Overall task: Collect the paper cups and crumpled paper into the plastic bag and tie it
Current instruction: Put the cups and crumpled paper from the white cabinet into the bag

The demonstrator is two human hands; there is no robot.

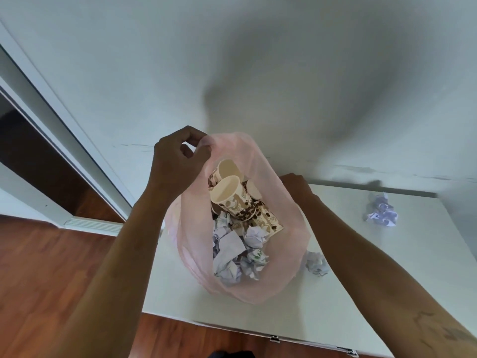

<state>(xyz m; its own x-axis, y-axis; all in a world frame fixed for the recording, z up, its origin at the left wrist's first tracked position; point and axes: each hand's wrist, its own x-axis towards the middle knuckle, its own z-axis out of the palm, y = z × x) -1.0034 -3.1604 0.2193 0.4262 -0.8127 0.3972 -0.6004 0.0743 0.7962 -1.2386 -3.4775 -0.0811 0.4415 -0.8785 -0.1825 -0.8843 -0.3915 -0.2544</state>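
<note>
bag: thin translucent pink plastic bag [281, 202] stands on the white rectangular bench [361, 288], mouth held wide open, upright, roughly mid-bench toward its left edge.
left hand: left hand [175, 164] at the bag's far-left rim; thumb and fingers pinch the plastic there, grip closed on the film.
right hand: right hand [296, 184] at the bag's far-right rim, mostly hidden behind the plastic; fingers not visible, so can't tell how far the grip is closed or whether it holds the rim.
cups: beige paper cups with brown coffee-bean print [232, 200] lie tilted in the far half of the bag, open mouths facing up-left; count unclear, several overlap.
paper in bag: white crumpled paper wads [232, 254] fill the near half, below the cups; bottom of the pile blurred through the film.
loose paper 1: white crumpled paper ball [317, 263] on the bench, just beside the bag's right wall, partly veiled by plastic.
loose paper 2: larger white crumpled paper with faint print [382, 210] far right on the bench, well apart from the bag.
bench cutoff: near-right corner runs out of frame under the right forearm.
</note>
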